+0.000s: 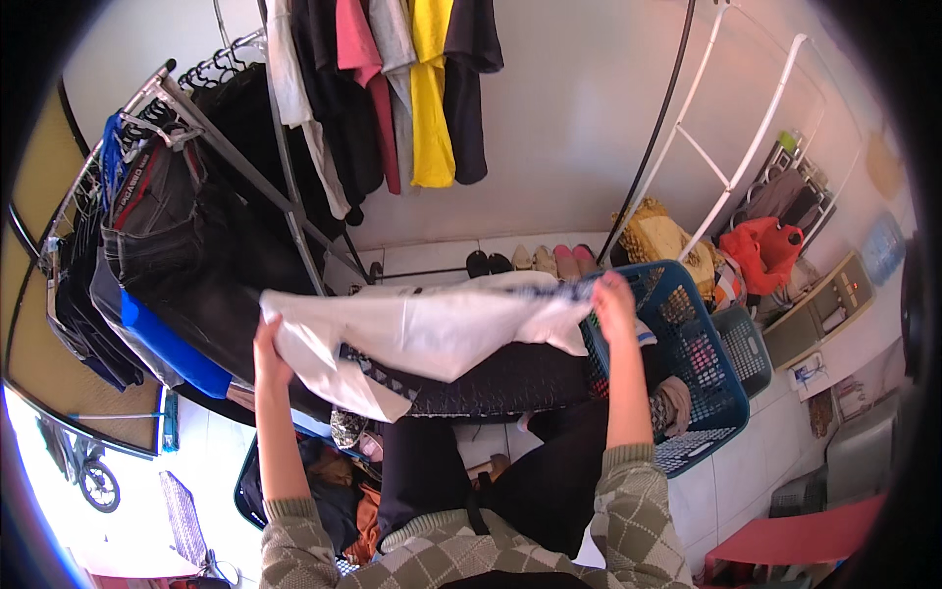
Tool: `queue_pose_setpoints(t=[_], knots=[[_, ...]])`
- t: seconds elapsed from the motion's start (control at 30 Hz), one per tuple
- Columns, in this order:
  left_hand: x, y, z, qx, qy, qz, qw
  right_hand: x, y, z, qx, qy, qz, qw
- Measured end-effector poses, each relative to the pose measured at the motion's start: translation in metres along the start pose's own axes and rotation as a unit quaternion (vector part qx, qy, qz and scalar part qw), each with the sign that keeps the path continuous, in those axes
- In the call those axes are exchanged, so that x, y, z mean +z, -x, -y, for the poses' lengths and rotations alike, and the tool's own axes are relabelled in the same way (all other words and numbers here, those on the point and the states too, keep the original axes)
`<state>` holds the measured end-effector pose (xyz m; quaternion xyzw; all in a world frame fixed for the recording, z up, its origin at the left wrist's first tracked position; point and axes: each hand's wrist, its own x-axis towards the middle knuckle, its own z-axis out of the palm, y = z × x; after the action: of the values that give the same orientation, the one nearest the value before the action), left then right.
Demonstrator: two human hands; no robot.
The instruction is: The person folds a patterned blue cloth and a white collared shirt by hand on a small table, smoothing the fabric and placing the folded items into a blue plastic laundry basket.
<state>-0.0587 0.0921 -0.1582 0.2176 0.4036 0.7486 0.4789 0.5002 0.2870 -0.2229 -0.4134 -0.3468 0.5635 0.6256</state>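
Observation:
A white garment (441, 331) with dark patterned parts is stretched between my two hands, blurred by motion. My left hand (272, 353) grips its left end; my right hand (612, 298) pinches the opposite end. Beneath the cloth lies a padded ironing board (515, 379) with a dark patterned cover, across my lap. A blue plastic laundry basket (725, 390) stands at my right, partly behind my right forearm.
Dark clothes on hangers (206, 221) crowd a metal rack (221, 143) at left; shirts including a yellow one (433, 96) hang ahead. Several shoes (544, 259) line the wall. A second basket of clothes (324, 486) sits below my left arm. A red bag (762, 250) is at right.

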Motion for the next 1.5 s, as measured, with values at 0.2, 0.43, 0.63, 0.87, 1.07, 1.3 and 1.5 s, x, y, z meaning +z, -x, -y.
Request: queue_pose_setpoints(t=[0.2,0.43,0.63,0.87,1.07,1.3,1.5], knots=[[0.046,0.043,-0.091,0.249,0.089,-0.036,0.964,0.070,0.036,0.157,-0.286,-0.151,0.078,0.943],[-0.072,0.164,-0.025,0.121,-0.058,0.010,0.991,0.015,0.093,0.089,-0.119,-0.062,-0.005,0.991],[-0.137,0.219,0.057,-0.249,-0.357,-0.052,0.899,-0.055,0.131,-0.005,0.054,0.263,0.042,0.962],[-0.020,0.182,0.154,0.021,-0.764,0.052,0.643,0.016,0.160,-0.053,-0.058,0.447,0.075,0.890],[0.145,0.171,0.248,-0.046,-0.507,0.263,0.820,0.084,0.199,-0.068,-0.069,0.541,0.182,0.818],[0.154,0.154,0.248,0.040,-0.283,0.207,0.936,-0.039,0.157,-0.065,0.062,0.353,0.013,0.933],[0.161,0.142,0.216,-0.032,-0.209,0.175,0.962,-0.024,0.150,-0.141,0.384,-0.058,0.066,0.919]])
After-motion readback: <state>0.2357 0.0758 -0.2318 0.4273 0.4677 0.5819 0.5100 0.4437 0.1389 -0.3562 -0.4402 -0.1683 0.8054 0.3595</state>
